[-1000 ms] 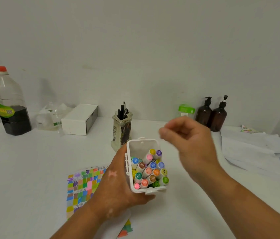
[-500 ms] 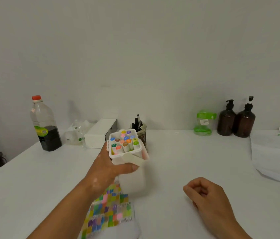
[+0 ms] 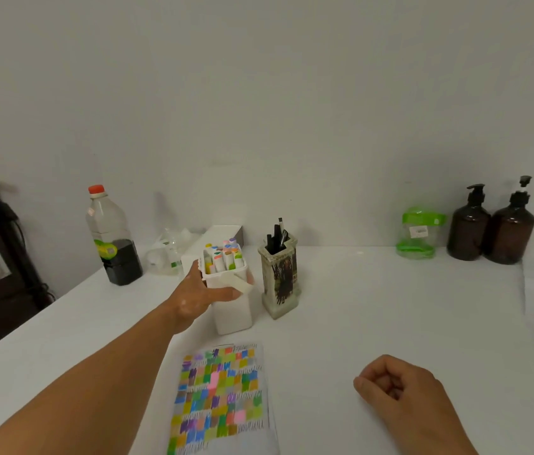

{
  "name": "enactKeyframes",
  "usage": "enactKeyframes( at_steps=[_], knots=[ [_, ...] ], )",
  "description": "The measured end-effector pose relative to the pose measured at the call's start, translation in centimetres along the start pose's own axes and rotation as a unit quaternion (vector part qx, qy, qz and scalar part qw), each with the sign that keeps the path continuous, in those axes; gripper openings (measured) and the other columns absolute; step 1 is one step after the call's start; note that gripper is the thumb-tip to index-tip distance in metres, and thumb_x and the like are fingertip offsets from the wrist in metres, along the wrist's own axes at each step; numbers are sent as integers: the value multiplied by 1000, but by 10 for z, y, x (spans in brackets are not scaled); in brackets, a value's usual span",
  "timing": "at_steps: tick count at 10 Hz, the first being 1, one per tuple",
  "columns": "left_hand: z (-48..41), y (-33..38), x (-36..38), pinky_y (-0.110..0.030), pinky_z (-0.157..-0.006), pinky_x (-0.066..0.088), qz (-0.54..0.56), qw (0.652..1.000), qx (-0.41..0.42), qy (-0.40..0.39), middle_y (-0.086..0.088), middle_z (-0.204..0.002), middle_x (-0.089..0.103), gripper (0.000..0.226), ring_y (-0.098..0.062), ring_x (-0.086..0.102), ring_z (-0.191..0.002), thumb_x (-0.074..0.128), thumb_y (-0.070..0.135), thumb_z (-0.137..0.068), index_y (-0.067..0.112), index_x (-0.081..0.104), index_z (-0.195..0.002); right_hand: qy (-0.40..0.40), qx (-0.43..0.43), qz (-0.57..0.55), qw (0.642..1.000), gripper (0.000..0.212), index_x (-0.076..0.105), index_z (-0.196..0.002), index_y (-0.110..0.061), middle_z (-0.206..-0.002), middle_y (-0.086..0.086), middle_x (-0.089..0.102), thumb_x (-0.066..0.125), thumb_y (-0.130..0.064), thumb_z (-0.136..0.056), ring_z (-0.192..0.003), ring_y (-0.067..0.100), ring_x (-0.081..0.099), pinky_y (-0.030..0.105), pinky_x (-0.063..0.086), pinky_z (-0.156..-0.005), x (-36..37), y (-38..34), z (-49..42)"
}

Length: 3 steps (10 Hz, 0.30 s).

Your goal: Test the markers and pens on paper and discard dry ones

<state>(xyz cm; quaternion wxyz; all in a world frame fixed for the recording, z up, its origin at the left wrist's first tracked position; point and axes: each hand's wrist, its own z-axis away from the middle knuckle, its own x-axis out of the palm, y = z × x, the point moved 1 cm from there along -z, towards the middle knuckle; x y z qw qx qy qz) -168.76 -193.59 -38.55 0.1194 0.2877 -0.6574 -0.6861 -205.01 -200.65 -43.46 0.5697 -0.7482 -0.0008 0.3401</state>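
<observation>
White plastic marker case, packed with colour-capped markers, stands upright on the white table. The person's left hand grips it, thumb curled across its front. It is just beside a decorated pen holder of black pens. The right hand rests on the table curled into a fist, holding nothing. Paper covered in colour swatches lies between the arms, near the case.
</observation>
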Motion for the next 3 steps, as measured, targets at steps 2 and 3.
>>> enactKeyframes(
  at_steps=[2, 3],
  knots=[
    [2, 0, 1, -48, -103, 47, -5, 1000, -3, -14, 4, -132, 58, 111, -24, 55, -124, 91, 41, -48, 33, 34, -143, 18, -22, 2, 1000, 13, 70, -75, -39, -64, -7, 68, 79, -31, -80, -50, 1, 52, 12, 43, -52, 2, 2, 6],
    [22, -3, -6, -53, -111, 39, -25, 999, -23, 24, 1, -146, 46, 120, -28, 46, -134, 88, 43, -53, 29, 23, -152, 33, -28, 12, 999, 8, 70, -77, -37, -66, -12, 67, 77, -33, -80, -54, 1, 56, 13, 44, -52, 3, 1, 10]
  ],
)
